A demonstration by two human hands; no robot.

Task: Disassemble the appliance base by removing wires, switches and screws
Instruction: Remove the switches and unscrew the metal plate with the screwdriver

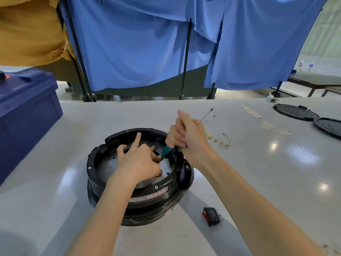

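Observation:
The round black appliance base (156, 198) stands on the grey table (258, 172), with its grey metal inner plate (108, 163) showing. My left hand (137, 162) rests spread on that plate, index finger straight, other fingertips at the central hole. My right hand (186, 137) grips a green-handled screwdriver (168, 151) over the base's right rim; the handle end points down into the base and the thin shaft sticks up to the right. A removed red-and-black rocker switch (212, 216) lies in front of the base. Loose white wires with brass terminals (219, 141) lie behind my right hand.
Two black round plastic lids (295, 112) (330, 126) lie at the table's far right. A dark blue crate (27, 108) stands at the left edge. Blue curtains on black stands (147, 52) close off the back. Tape scraps (265, 124) stick to the table.

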